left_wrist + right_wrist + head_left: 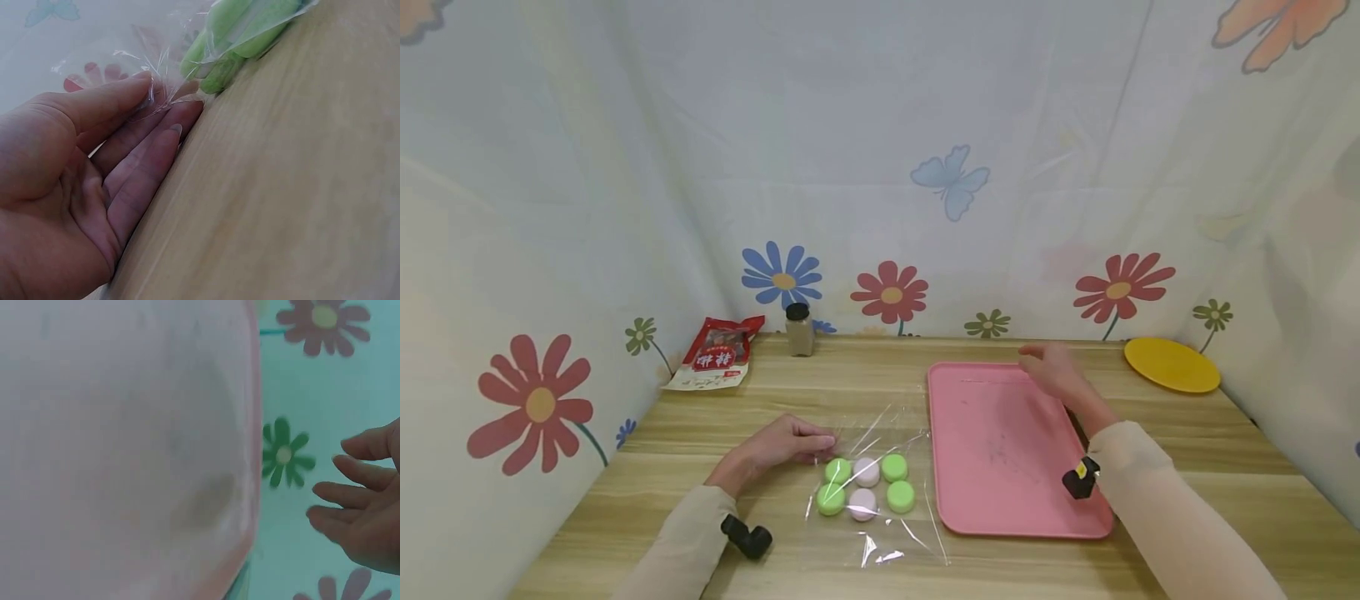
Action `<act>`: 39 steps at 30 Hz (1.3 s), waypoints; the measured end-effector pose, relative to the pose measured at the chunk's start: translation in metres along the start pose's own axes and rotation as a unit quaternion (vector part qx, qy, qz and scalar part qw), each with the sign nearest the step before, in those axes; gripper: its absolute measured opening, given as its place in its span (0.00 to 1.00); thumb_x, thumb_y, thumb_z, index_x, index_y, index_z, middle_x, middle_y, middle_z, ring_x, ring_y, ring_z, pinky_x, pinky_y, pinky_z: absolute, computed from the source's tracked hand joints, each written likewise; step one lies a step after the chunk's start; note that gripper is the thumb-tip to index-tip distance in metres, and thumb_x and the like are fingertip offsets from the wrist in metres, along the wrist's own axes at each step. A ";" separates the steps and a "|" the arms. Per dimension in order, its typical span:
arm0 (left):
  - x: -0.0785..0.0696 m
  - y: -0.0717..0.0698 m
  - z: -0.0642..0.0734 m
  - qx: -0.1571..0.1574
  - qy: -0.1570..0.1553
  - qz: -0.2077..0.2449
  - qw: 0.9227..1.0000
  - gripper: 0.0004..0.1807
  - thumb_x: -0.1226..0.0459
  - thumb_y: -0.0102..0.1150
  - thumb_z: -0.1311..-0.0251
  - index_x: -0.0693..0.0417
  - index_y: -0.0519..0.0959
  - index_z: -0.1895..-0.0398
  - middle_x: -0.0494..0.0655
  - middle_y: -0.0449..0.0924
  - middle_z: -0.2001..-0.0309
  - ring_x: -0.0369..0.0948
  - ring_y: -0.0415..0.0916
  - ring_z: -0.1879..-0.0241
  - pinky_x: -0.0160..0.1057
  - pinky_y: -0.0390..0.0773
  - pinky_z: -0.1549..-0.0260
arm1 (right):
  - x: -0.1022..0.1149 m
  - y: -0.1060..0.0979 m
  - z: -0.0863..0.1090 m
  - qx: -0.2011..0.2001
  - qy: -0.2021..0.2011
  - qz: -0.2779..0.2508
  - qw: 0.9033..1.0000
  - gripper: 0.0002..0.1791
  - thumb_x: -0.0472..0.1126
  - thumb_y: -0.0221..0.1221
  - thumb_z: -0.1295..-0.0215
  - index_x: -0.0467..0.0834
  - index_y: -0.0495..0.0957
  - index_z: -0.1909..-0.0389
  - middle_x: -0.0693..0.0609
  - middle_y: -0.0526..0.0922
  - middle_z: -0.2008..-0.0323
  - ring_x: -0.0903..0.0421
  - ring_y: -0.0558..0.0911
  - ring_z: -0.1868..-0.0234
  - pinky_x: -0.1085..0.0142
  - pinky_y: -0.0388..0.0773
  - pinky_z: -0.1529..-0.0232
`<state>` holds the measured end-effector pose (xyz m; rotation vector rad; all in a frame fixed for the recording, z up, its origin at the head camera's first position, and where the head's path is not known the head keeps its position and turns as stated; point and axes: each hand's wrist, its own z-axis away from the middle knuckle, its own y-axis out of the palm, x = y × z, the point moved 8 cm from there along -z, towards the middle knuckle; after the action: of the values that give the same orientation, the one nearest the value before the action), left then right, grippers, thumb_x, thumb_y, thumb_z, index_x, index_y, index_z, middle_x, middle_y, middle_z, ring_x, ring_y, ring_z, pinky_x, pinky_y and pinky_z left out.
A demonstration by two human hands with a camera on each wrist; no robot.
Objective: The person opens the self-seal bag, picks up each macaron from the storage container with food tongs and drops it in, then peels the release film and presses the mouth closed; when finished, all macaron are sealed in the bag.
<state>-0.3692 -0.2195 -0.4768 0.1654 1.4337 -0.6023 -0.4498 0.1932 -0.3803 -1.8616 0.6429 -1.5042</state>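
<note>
A clear plastic bag (pixel 880 533) lies on the table with several round macarons (pixel 900 497) inside, green and pale lilac, in two rows. My left hand (pixel 792 440) pinches its far left corner between thumb and fingers; the crumpled film (pixel 164 84) shows at the fingertips in the left wrist view, beside the green macarons (pixel 250 28). To the bag's right lies a pink tray (pixel 1000 467) with nothing on it. Over the tray's far right corner hovers my right hand (pixel 1054 371). In the right wrist view the fingers (pixel 344 495) are spread and loosely bent, holding nothing.
A red and white food packet (pixel 718 354) leans at the back left. Beside it stands a small jar (pixel 799 332) with a black lid. A yellow plate (pixel 1172 365) lies at the back right, and a flowered curtain (pixel 850 150) hangs behind the table.
</note>
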 end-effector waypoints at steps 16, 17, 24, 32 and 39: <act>-0.003 0.000 -0.002 -0.003 0.007 0.003 1.000 0.21 0.56 0.64 0.34 0.62 0.83 0.46 0.55 0.86 0.53 0.46 0.84 0.51 0.40 0.81 0.51 | 0.080 0.115 0.015 0.124 0.017 -0.206 0.970 0.31 0.33 0.64 0.34 0.25 0.65 0.34 0.32 0.80 0.44 0.46 0.85 0.52 0.58 0.84 0.58; -0.004 0.001 -0.002 -0.002 0.007 0.001 1.000 0.21 0.56 0.64 0.33 0.63 0.83 0.46 0.55 0.86 0.53 0.45 0.84 0.52 0.40 0.82 0.52 | 0.081 0.116 0.015 0.117 0.020 -0.195 0.974 0.30 0.33 0.65 0.35 0.26 0.67 0.35 0.33 0.81 0.46 0.48 0.86 0.56 0.58 0.84 0.62; -0.012 -0.005 0.000 -0.028 0.015 -0.010 0.999 0.20 0.57 0.63 0.33 0.63 0.83 0.47 0.53 0.87 0.55 0.42 0.84 0.57 0.38 0.83 0.60 | 0.088 0.119 0.012 0.116 0.018 -0.146 0.982 0.26 0.35 0.69 0.38 0.30 0.76 0.42 0.41 0.86 0.55 0.54 0.85 0.64 0.60 0.83 0.66; -0.011 -0.002 -0.003 -0.035 0.023 0.015 0.999 0.19 0.61 0.63 0.33 0.64 0.81 0.45 0.54 0.85 0.52 0.44 0.84 0.55 0.41 0.83 0.57 | 0.080 0.125 0.015 0.138 0.019 -0.170 0.976 0.19 0.35 0.69 0.38 0.30 0.81 0.49 0.48 0.87 0.70 0.59 0.75 0.76 0.69 0.71 0.76; -0.009 -0.005 -0.009 -0.059 0.023 0.087 0.994 0.24 0.65 0.63 0.34 0.66 0.76 0.38 0.59 0.83 0.48 0.47 0.83 0.51 0.43 0.82 0.51 | 0.081 0.112 0.025 0.113 0.030 -0.173 0.978 0.11 0.35 0.70 0.40 0.37 0.86 0.57 0.48 0.86 0.73 0.59 0.71 0.82 0.70 0.66 0.81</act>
<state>-0.3796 -0.2166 -0.4684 0.2085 1.4772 -0.3727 -0.4047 0.0644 -0.4138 -1.8198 0.1656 -1.7759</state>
